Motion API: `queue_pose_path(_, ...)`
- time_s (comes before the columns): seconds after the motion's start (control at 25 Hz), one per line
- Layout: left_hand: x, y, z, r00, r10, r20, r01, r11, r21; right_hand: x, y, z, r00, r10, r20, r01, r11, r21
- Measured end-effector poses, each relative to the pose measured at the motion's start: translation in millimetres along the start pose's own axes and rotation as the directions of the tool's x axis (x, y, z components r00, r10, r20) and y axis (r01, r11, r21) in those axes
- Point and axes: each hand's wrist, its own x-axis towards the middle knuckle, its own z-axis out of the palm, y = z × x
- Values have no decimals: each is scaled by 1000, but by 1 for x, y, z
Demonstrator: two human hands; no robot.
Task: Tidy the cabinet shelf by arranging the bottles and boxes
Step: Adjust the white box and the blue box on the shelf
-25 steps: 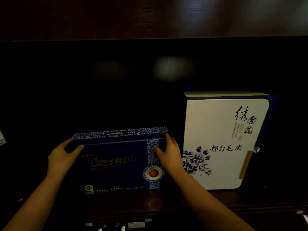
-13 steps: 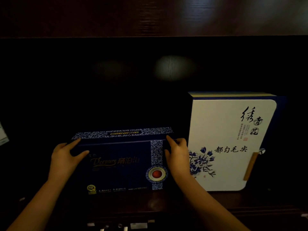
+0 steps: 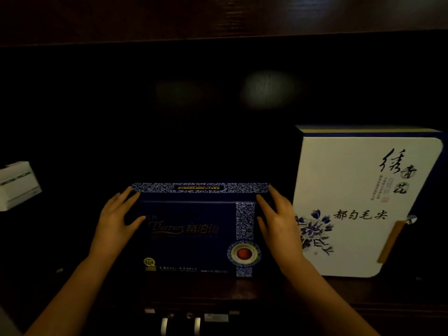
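Either side, flat hands (image 3: pixel 116 221) flank blue box (image 3: pixel 191 234).

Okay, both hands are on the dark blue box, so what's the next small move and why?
Probably slide the dark blue box slightly right, toward the white box. The left hand and right hand press its two ends with straight fingers, it stands upright on the shelf, and a dark gap seems to separate the boxes.

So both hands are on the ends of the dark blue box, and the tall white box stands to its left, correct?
Not quite. In the head view the white box stands to the right of the dark blue box. The left hand and right hand do flank its ends.
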Motion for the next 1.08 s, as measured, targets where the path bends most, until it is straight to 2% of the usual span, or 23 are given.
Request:
queue_pose_path(0.16,0,-1,3,999,30,29,-32,996,83,2,2,-1,990,-51,129,54,998,-26)
queue_pose_path(0.56,-9,11,0,998,63,10,-63,994,94,3,6,-8,992,-97,86,104,992,-76)
queue_pose_path(0.84,-10,12,-1,997,75,2,-75,993,95,20,5,-16,968,-207,141,240,928,-286)
queue_pose_path(0.96,-10,11,0,997,71,5,-72,994,86,19,9,-14,953,-217,209,255,951,-174)
queue_pose_path(1.08,-9,9,0,997,80,-10,-79,993,86,16,16,-12,953,-249,172,274,950,-149)
